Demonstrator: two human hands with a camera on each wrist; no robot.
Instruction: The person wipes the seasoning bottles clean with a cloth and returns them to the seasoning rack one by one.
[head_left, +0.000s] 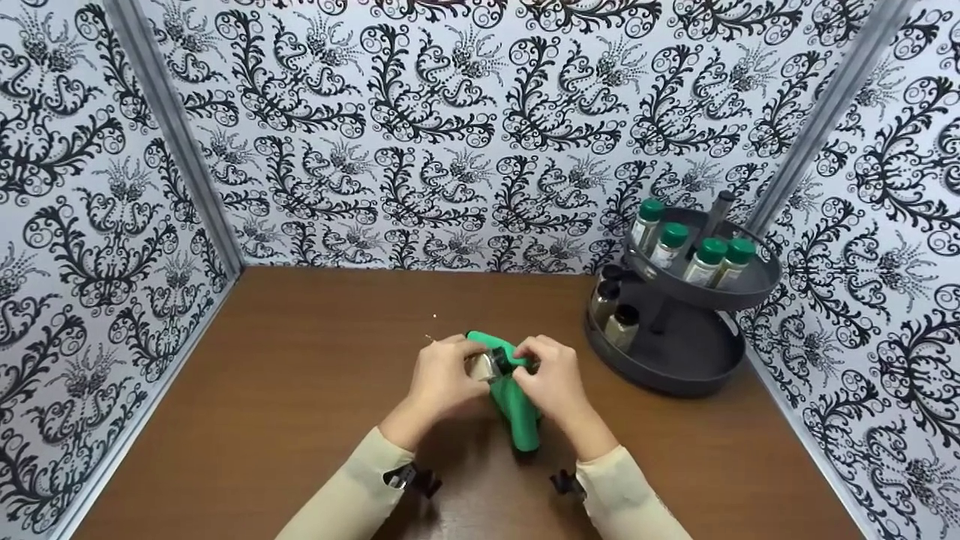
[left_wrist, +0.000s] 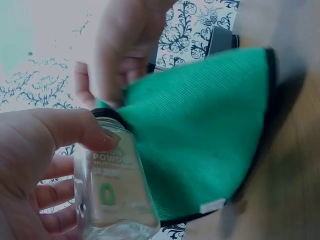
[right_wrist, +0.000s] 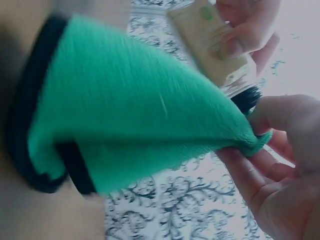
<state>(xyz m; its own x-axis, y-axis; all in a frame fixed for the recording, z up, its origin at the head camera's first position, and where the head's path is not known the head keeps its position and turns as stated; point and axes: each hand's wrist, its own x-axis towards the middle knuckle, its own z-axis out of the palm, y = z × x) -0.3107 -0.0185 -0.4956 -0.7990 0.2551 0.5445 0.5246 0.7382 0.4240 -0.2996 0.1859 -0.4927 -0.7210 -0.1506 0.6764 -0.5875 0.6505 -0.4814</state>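
Note:
My left hand grips a clear glass spice jar with a black lid, tilted, above the table. Its label reads onion powder, and the contents are pale beige. My right hand pinches a gathered part of a green cloth with dark edging, right beside the jar's lid. The rest of the cloth hangs down below the hands toward the tabletop. A small white tag shows at the cloth's edge in the left wrist view.
On the right of the brown table stands a dark two-tier round rack. Several green-capped jars occupy its upper tier, and black-lidded jars its lower one. Patterned walls enclose the table at the back and sides.

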